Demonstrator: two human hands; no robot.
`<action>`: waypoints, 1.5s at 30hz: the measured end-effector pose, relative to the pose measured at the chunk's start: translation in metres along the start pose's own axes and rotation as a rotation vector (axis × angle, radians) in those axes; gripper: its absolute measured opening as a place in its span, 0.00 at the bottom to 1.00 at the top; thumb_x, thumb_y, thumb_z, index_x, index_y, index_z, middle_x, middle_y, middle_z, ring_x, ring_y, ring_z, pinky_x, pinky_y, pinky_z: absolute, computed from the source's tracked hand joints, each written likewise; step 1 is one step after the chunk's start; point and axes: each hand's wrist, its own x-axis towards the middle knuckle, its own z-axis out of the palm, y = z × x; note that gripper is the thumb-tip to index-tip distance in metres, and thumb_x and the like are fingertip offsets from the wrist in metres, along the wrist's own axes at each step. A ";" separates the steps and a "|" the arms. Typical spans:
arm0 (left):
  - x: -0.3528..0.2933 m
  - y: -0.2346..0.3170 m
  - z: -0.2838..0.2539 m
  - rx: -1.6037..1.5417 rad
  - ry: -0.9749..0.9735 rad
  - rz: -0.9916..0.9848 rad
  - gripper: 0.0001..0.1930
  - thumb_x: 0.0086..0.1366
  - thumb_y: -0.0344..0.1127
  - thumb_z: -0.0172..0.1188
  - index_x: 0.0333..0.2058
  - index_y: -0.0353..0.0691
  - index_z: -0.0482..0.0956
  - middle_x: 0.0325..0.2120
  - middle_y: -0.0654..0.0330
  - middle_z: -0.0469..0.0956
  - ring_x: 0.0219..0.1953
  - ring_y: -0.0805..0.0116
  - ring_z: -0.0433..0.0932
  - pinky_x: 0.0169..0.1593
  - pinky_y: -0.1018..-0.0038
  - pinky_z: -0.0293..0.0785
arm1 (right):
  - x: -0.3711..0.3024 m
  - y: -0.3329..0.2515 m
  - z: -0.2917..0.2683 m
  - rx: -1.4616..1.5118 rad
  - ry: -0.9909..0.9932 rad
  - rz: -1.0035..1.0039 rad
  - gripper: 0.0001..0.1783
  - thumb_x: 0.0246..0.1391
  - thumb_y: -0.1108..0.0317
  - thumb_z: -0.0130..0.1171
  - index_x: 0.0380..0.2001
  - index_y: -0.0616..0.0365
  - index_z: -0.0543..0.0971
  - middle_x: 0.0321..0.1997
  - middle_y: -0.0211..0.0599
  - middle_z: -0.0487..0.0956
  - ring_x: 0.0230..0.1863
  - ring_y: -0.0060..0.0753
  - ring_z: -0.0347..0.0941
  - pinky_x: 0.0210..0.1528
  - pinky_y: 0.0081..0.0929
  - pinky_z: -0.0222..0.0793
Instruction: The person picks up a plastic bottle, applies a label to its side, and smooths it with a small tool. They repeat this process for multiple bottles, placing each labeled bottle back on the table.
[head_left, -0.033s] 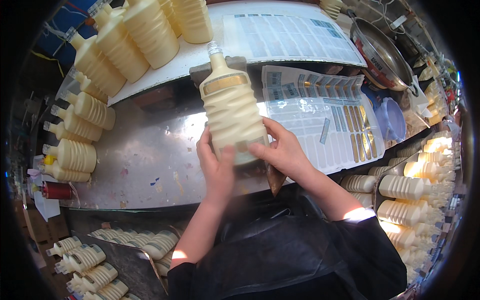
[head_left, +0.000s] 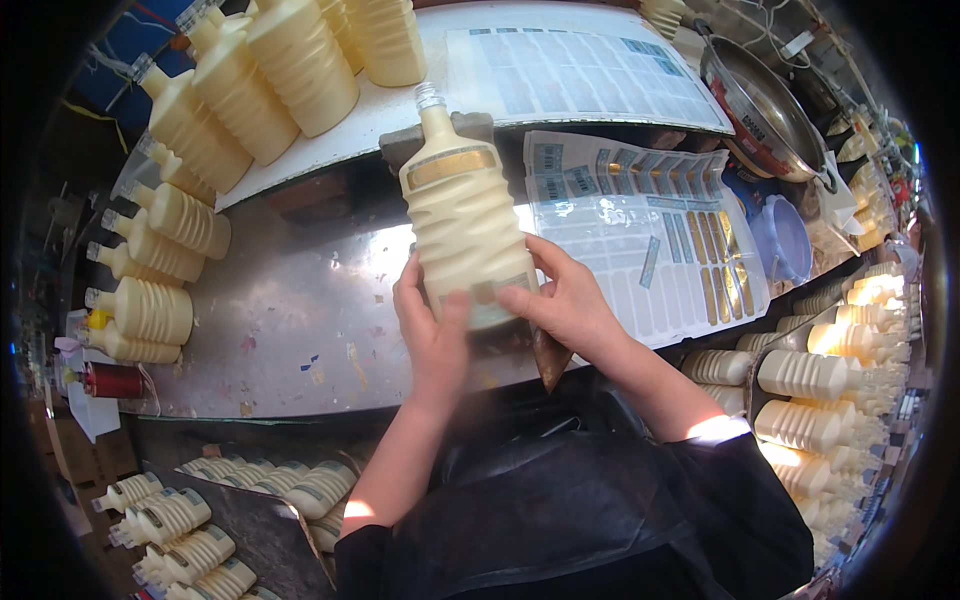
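I hold a cream ribbed plastic bottle with both hands above a shiny metal table. It has a gold band label under its shoulder and a clear cap pointing away from me. My left hand grips its lower left side, thumb on the front. On the lower right side is my right hand, thumb pressed on the bottle's lower front. A sheet of blue and gold stickers lies just right of the bottle.
Several like bottles lie along the table's left edge, stand on a white board at the back, and fill bins at the right and lower left. A second sticker sheet, a metal pan, a blue lid and a red spool are nearby.
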 end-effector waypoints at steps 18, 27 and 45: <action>0.001 0.008 0.001 -0.022 -0.018 -0.029 0.37 0.73 0.47 0.60 0.69 0.29 0.55 0.66 0.45 0.61 0.68 0.56 0.62 0.71 0.60 0.58 | 0.005 -0.007 -0.003 -0.204 0.047 -0.037 0.40 0.62 0.49 0.59 0.71 0.58 0.63 0.57 0.56 0.81 0.57 0.53 0.79 0.61 0.40 0.71; -0.002 -0.004 -0.005 -0.128 -0.053 -0.020 0.37 0.74 0.48 0.59 0.70 0.31 0.55 0.67 0.47 0.61 0.70 0.57 0.61 0.73 0.61 0.55 | -0.005 0.007 0.008 -0.054 0.031 -0.045 0.35 0.61 0.54 0.62 0.68 0.58 0.68 0.56 0.54 0.80 0.55 0.48 0.80 0.59 0.38 0.72; -0.001 0.001 -0.005 -0.114 -0.062 -0.035 0.39 0.72 0.46 0.62 0.71 0.32 0.54 0.67 0.48 0.60 0.70 0.57 0.60 0.73 0.62 0.55 | -0.007 0.008 0.007 0.017 0.015 0.017 0.36 0.60 0.56 0.63 0.68 0.58 0.68 0.55 0.52 0.81 0.50 0.43 0.82 0.55 0.37 0.75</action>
